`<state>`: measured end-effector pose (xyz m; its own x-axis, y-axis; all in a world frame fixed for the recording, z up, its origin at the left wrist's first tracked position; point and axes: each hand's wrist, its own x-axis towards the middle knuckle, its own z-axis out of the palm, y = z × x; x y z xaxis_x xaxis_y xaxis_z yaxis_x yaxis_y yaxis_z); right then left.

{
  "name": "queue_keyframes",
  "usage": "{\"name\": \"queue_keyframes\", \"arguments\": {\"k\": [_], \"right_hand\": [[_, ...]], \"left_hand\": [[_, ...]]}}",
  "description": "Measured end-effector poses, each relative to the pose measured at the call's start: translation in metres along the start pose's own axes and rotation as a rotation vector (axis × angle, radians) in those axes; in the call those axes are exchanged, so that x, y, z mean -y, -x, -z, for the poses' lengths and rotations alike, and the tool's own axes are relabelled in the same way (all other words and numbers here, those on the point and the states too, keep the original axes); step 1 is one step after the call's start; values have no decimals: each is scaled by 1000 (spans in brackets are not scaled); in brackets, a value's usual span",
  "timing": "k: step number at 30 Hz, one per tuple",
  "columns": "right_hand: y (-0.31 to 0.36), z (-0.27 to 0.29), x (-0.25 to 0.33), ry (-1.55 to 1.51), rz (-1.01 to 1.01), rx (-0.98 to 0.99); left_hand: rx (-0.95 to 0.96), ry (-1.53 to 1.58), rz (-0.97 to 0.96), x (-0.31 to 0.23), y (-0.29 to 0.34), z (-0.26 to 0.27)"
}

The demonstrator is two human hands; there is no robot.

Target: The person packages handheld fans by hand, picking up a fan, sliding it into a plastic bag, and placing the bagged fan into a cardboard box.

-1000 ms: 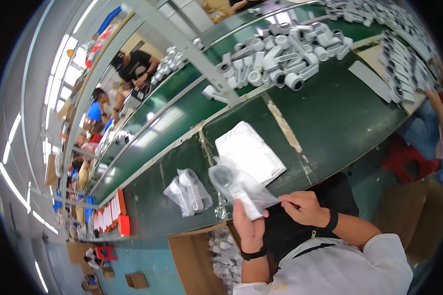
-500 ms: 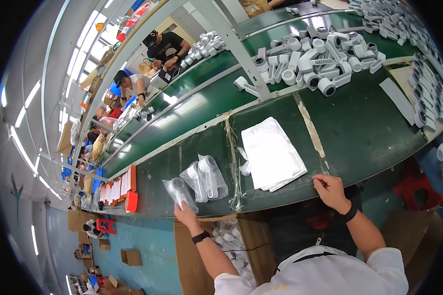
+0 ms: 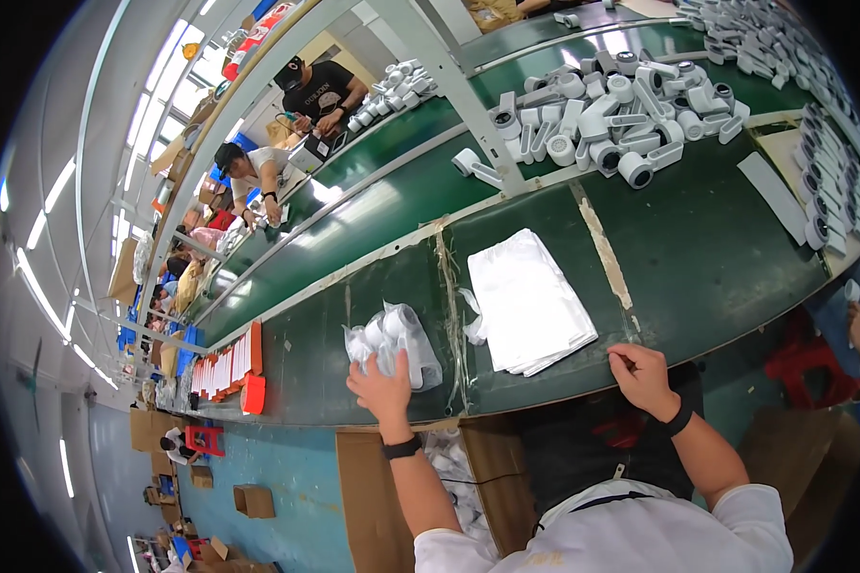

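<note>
My left hand [image 3: 383, 384], fingers spread, rests against a group of white devices in clear plastic bags [image 3: 414, 346] on the green bench. Each has a round head and a long handle, like a hair dryer; my fingers partly cover the nearest ones. My right hand [image 3: 642, 375] is curled closed at the bench's front edge, with nothing visible in it. Between my hands, a little farther in, lies a flat stack of white plastic bags [image 3: 530, 304]. A crumpled bit of clear plastic [image 3: 474, 318] sticks out at its left side.
Unbagged white devices [image 3: 631, 115] are heaped on the conveyor beyond the bench; more lie in rows [image 3: 822, 181] at right. An orange box of white papers [image 3: 231, 368] stands at left. Below the bench edge, a cardboard box [image 3: 368, 487] holds bagged devices. A metal post [image 3: 487, 143] rises ahead.
My left hand has moved right, and the bagged device it held now lies against the other bagged ones. Its fingers have spread. My right hand has barely moved.
</note>
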<state>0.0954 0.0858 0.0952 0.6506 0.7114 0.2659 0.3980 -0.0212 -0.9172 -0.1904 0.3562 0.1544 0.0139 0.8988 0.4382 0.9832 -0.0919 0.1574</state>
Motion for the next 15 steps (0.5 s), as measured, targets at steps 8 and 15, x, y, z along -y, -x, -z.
{"name": "queue_keyframes", "arguments": {"k": [8, 15], "right_hand": [[-8, 13, 4, -302, -182, 123], [-118, 85, 13, 302, -16, -221]], "left_hand": [[-89, 714, -472, -72, 77, -6], [0, 984, -254, -108, 131, -13]]}}
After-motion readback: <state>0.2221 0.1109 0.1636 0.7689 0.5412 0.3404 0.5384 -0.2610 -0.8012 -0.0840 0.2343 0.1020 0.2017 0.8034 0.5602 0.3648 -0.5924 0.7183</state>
